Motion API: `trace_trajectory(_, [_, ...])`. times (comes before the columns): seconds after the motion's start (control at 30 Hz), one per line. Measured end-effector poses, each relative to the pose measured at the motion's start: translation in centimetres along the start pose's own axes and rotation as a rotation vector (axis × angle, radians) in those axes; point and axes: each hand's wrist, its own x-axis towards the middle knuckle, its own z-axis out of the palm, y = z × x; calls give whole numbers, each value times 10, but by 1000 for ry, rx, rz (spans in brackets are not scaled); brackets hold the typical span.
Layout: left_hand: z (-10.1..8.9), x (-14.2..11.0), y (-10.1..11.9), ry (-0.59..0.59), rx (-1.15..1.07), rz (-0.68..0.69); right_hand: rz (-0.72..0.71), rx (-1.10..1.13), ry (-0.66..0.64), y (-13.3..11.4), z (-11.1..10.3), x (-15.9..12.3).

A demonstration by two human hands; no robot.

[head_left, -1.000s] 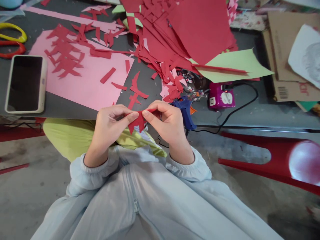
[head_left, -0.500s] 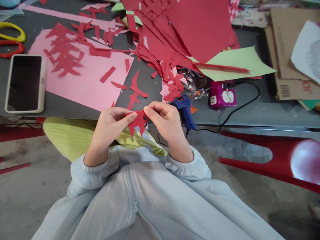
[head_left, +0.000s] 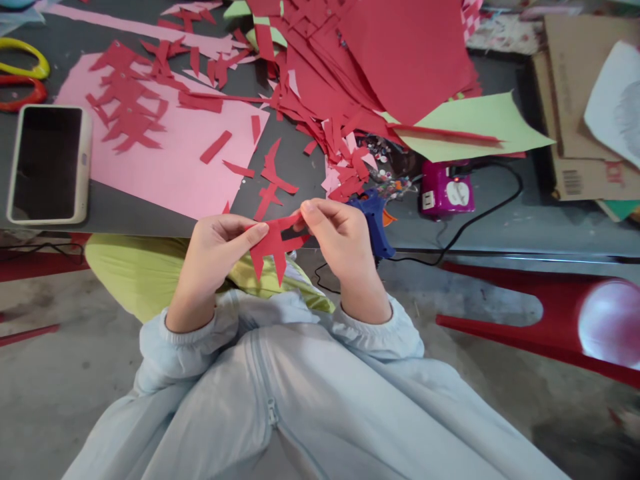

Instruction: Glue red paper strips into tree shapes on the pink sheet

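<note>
Right hand [head_left: 340, 237] shifted slightly outward from left hand [head_left: 213, 253] since half a second ago; more of red paper cutout [head_left: 273, 245] now exposed, incl. slot and side prong. Cutout strung between both hands over lap [head_left: 137, 267], by table [head_left: 120, 210] near edge. Long axis roughly left-right, right end higher; two pointed prongs aim down toward wearer, side prong right. Left: thumb-finger pinch, left end. Right: fingertip pinch, upper right end.
</note>
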Motion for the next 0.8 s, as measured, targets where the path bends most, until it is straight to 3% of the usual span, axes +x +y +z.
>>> trace_trajectory(0.23, [0,3,-6,-16,42,25,62,65,-107,-1,7,0])
trace_trajectory(0.67, [-8,3,-6,34,-46,25,-109,-89,197,5,-14,7])
trace_trajectory(0.73, [-9,4,-7,31,-36,36,-130,-103,192,5,-16,7])
trace_trajectory(0.8, [-11,4,-7,29,-17,49,-139,-132,101,3,-16,6])
